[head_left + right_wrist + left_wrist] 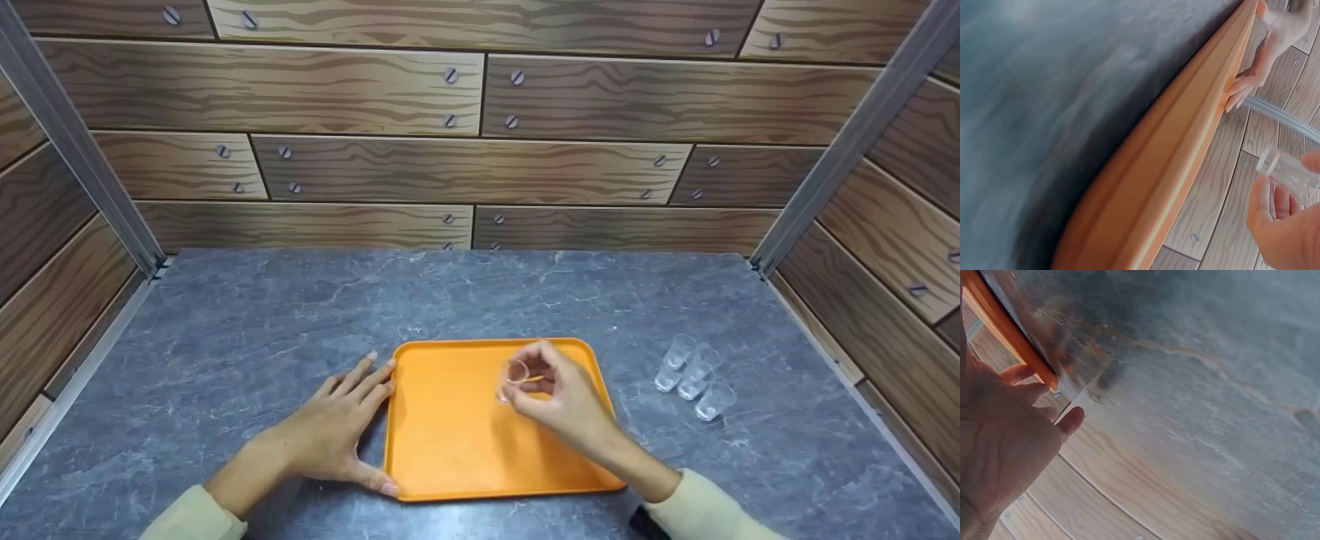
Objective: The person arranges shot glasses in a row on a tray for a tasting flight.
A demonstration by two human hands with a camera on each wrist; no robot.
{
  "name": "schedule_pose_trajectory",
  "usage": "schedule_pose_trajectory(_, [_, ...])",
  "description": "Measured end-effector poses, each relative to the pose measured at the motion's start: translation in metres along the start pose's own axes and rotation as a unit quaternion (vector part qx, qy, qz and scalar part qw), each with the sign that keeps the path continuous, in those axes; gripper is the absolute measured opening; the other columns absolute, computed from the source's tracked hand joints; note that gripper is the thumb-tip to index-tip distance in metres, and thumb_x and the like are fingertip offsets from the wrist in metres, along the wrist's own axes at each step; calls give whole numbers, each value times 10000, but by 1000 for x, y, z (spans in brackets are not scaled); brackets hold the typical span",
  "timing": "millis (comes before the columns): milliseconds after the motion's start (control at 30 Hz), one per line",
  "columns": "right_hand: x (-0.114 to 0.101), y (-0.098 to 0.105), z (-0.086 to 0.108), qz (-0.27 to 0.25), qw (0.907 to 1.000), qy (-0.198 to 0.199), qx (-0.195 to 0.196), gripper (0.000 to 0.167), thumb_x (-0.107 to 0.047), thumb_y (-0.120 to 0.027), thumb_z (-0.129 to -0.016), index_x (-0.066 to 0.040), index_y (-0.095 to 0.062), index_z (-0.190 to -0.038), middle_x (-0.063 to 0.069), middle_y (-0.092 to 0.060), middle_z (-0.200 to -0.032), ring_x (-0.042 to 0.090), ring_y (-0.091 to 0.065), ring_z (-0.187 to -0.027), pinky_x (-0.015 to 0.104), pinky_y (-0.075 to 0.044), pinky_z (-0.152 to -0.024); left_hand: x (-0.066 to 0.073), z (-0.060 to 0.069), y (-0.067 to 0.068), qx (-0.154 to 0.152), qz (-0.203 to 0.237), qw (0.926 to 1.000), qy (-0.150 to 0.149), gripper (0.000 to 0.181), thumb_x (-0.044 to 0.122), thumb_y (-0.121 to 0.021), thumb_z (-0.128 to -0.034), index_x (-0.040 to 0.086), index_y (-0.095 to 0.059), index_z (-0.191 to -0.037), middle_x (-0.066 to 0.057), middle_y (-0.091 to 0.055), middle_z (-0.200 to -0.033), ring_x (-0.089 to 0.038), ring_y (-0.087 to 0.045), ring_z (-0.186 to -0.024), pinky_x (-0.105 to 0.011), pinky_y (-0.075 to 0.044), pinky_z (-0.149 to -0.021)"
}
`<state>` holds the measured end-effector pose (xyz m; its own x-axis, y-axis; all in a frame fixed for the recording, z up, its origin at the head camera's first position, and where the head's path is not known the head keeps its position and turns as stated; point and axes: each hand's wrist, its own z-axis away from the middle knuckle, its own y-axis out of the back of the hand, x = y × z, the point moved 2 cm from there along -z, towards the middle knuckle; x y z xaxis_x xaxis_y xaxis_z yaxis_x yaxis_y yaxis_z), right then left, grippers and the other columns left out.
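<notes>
An orange tray (pixel 450 435) lies on the grey marbled table. My left hand (pixel 330 431) rests along its left edge with fingers spread and fairly straight, the thumb at the near left corner. In the left wrist view, the fingers (pixel 1030 391) touch the end of the tray's rim (pixel 1010 332). Above the right half of the tray, my right hand (pixel 559 394) pinches a small clear shot glass (pixel 504 386) between thumb and fingers. The right wrist view shows the glass (pixel 1289 174) in that pinch, apart from the tray.
Several more clear shot glasses (pixel 696 379) stand in a close group on the table (pixel 795 457), right of the tray. Wood-patterned walls (pixel 360 172) enclose the table at the back and sides, with metal posts (pixel 832 135) at the corners.
</notes>
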<state>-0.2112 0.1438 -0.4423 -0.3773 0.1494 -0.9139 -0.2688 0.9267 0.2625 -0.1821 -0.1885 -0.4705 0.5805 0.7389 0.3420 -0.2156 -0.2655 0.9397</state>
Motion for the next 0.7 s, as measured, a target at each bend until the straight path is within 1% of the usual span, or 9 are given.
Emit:
schedule_pose_trajectory(167, [-1, -15, -3, -122, 9995, -247, -125, 314, 10, -846, -916, 54, -662, -1167, 161, -682, -1102, 294, -701, -1041, 389, -613, -954, 0, 0, -1, 22, 4, 10000, 0, 1269, 901, -731, -785, 10, -424, -1634, -194, -208, -1789, -481, -113, -1636, -795, -303, -1148])
schedule_pose_trajectory(333, [0, -29, -7, -523, 9960, -683, -225, 321, -16, -840, -931, 79, -681, -1193, 154, -701, -1130, 285, -709, -1068, 370, -613, -947, -1, 1, -2, 16, 1, 10000, 32, 1263, 905, -729, -782, 21, -425, -1630, -185, -208, -1791, -480, -123, -1634, -793, -301, -1152])
schedule_pose_trajectory(467, [2, -40, -10, -757, 9923, -947, -247, 317, -12, -840, -921, 68, -693, -1191, 133, -704, -1118, 271, -702, -1056, 333, -613, -916, -1, 1, -3, 14, 27, 10000, 70, 1261, 906, -731, -779, 27, -423, -1630, -185, -204, -1792, -479, -127, -1633, -792, -294, -1158])
schedule_pose_trajectory(567, [3, -48, -12, -809, 9901, -1112, -285, 327, -23, -850, -908, 44, -698, -1190, 121, -704, -1125, 261, -689, -1062, 317, -599, -922, -1, 1, -4, 39, 43, 10000, 75, 1261, 907, -730, -779, 26, -425, -1629, -188, -207, -1791, -484, -134, -1631, -790, -291, -1161])
schedule_pose_trajectory(700, [3, -58, -14, -718, 9889, -1260, -325, 344, -62, -864, -894, 8, -703, -1190, 111, -708, -1142, 249, -684, -1068, 312, -578, -938, -2, 2, -4, 52, 102, 9999, 64, 1260, 899, -727, -791, 23, -410, -1640, -183, -193, -1796, -486, -128, -1631, -799, -279, -1160])
